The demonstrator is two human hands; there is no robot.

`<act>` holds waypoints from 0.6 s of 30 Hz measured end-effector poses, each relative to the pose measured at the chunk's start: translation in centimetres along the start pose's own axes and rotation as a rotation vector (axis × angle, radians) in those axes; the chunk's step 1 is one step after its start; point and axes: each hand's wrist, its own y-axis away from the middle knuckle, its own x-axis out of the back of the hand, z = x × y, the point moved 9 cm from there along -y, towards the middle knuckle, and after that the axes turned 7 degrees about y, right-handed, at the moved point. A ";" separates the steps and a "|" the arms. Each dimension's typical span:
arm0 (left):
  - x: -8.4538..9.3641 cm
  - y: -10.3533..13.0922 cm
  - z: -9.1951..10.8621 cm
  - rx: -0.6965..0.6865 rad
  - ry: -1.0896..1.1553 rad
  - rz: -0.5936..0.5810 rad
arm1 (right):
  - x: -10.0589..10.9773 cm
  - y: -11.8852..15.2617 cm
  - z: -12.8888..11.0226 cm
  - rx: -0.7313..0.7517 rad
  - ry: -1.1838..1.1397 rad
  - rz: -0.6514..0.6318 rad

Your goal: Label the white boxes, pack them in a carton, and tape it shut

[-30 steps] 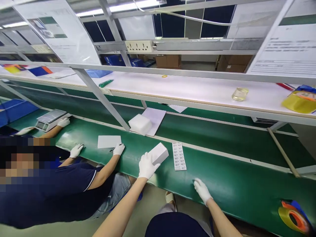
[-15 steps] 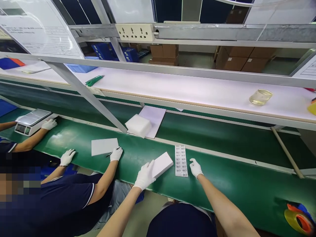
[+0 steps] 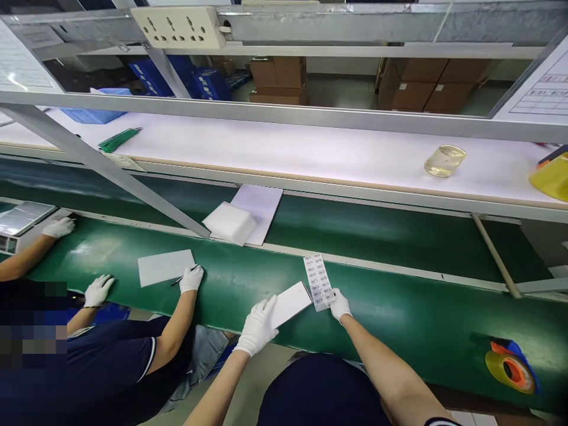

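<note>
A slim white box (image 3: 290, 303) is held in my gloved left hand (image 3: 258, 327), whose fingers wrap over its left end just above the green bench. To the right of the box is a sheet of barcode labels (image 3: 318, 281), printed in two columns and tilted. My gloved right hand (image 3: 340, 305) pinches that sheet at its lower right corner. The sheet's near end lies close beside the right end of the box.
On the left, a co-worker's gloved hand (image 3: 191, 278) holds a pen by a white sheet (image 3: 164, 267). White foam (image 3: 229, 222) rests on a board behind. Rolls of tape (image 3: 509, 370) lie at right. A glass jar (image 3: 445, 161) stands on the shelf.
My right hand has moved left and closed on the label sheet's corner, and the sheet has turned at a slant. The white box stays in my left hand, turned to show less of its side.
</note>
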 end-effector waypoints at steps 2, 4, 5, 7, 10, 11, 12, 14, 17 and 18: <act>0.0 0.1 0.2 0.000 -0.010 -0.001 | 2.6 -0.5 -0.3 0.019 -0.059 0.034; -0.4 0.2 1.1 -0.019 -0.026 -0.005 | 6.6 -0.8 -0.6 0.057 -0.138 0.082; -0.7 0.3 2.0 -0.040 -0.034 -0.011 | 8.9 -0.7 -0.7 0.075 -0.181 0.104; -2.0 0.2 5.0 -0.110 -0.042 -0.043 | 13.4 -0.1 -0.9 0.113 -0.267 0.132; -4.5 -0.1 11.5 -0.236 -0.036 -0.109 | 18.9 2.2 -1.9 0.172 -0.375 0.145; -5.2 -0.1 13.8 -0.267 -0.031 -0.128 | 20.3 3.2 -2.5 0.205 -0.413 0.148; -5.6 -0.1 16.0 -0.285 -0.019 -0.149 | 21.4 4.4 -3.2 0.241 -0.447 0.153; -5.6 -0.1 19.4 -0.281 0.059 -0.174 | 22.8 6.8 -4.6 0.312 -0.490 0.159; -2.7 0.3 22.0 -0.239 0.454 -0.134 | 23.0 10.0 -6.3 0.367 -0.479 0.159; -1.3 0.5 22.4 -0.243 0.655 -0.126 | 22.7 10.9 -6.7 0.376 -0.481 0.151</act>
